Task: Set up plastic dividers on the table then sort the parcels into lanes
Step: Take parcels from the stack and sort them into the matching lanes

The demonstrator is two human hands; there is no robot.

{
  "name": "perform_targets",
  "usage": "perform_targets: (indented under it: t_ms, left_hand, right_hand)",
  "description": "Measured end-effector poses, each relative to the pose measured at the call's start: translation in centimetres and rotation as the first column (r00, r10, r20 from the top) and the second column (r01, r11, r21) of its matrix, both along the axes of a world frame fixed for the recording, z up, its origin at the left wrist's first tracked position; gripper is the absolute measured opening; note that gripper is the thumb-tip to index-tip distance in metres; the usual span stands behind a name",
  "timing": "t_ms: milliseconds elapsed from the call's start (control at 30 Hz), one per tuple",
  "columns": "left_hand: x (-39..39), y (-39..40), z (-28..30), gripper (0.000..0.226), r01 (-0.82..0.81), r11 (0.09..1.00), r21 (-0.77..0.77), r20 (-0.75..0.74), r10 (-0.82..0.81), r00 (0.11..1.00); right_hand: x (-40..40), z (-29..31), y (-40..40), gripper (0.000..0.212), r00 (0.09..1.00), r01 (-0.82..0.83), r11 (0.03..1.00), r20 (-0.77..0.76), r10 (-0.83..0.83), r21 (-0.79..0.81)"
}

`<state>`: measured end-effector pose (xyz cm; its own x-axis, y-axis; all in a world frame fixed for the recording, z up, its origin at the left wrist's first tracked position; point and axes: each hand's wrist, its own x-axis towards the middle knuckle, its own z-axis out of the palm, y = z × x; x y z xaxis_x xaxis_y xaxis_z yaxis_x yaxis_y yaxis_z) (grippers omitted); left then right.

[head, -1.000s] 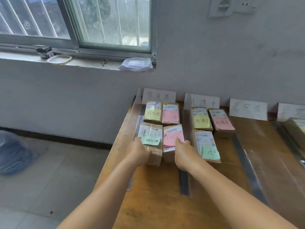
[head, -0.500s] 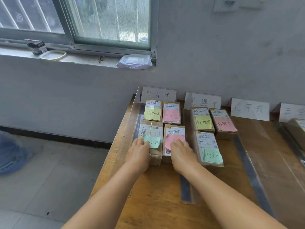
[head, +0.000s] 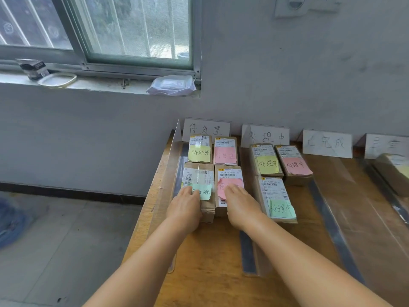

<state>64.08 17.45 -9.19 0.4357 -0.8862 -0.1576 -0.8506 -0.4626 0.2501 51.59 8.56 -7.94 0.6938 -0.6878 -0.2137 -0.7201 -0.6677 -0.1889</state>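
Clear plastic dividers (head: 250, 253) split the wooden table (head: 210, 273) into lanes. In the leftmost lane lie several brown parcels in two rows. My left hand (head: 184, 207) rests flat on the near left parcel (head: 199, 176), partly covering its green note. My right hand (head: 240, 204) lies flat on the near right parcel (head: 228, 173) over its pink note. Behind them sit a parcel with a yellow note (head: 199, 149) and one with a pink note (head: 225, 151). The second lane holds three parcels (head: 276, 196).
White handwritten signs (head: 205, 129) stand along the wall behind each lane. Another parcel (head: 394, 171) lies at the far right. The table's left edge drops to a tiled floor. A windowsill above holds a wipes pack (head: 171, 85) and a small dish.
Both hands slid forward from the near ends of the two front parcels onto their tops, now covering the sticky notes. The parcels sit a little closer to the back row.
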Motion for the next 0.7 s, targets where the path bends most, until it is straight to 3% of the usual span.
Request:
perform_targets:
  t_ms: [233, 333, 700]
  left_hand:
    - [-1.3, -0.6, 2.1, 0.057, 0.144, 0.987, -0.067, 0.139, -0.134, 0.981]
    - [-2.7, -0.9, 3.2, 0.074, 0.178, 0.98, -0.089, 0.129, -0.166, 0.978]
    - [-12.8, -2.4, 5.7, 0.077, 0.368, 0.911, -0.185, 0.044, -0.366, 0.929]
  right_hand:
    - [-2.5, 1.4, 1.2, 0.076, 0.994, 0.058, 0.995, 0.102, -0.049, -0.08]
    - [-4.6, 2.3, 1.4, 0.083, 0.986, 0.128, 0.989, 0.118, -0.118, -0.077]
    - [-16.9, 4.3, 2.3, 0.085, 0.92, 0.369, 0.923, 0.187, -0.346, -0.109]
